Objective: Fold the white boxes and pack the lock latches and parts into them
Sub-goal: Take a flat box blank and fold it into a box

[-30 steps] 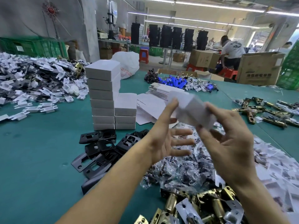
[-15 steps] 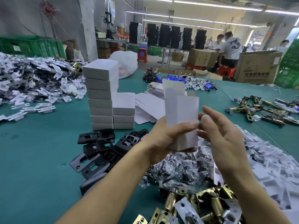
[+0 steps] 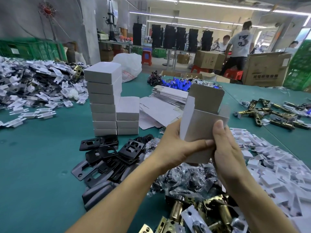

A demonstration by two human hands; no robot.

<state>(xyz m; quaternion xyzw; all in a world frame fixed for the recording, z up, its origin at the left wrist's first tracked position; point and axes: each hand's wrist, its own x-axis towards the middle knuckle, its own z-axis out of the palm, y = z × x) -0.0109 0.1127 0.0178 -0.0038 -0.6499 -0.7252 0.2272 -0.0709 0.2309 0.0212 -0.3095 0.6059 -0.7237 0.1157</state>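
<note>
Head view: a worker holds a half-formed white box upright in front of the chest, with both hands on its lower half. The left hand wraps the box from its left side, thumb laid flat across the near face and the other fingers out of sight behind it. The right hand pinches the opposite edge, thumb tip on the near right corner, its fingers hidden behind the card.

The box's long axis runs straight up from between the two palms. Its open mouth and raised top flap stand above the fingertips, pointing away from the wrists, and narrow side flaps stand free on either side. The lower end sits between the hands and is hidden, so whether it is tucked shut cannot be told. The coming move is probably the closing of that bottom end, and both hands are equally close to it.

Below the wrists, nearest the worker, lie brass latches. Just beyond them, directly under the held box, is a heap of bagged parts. Black plates are spread to the left of the left forearm on the green worktop. Beyond the left hand rises a stack of finished boxes, and beyond the fingertips of both hands sits a pile of flat blanks. For filling, the latches look nearer the right hand.
</note>
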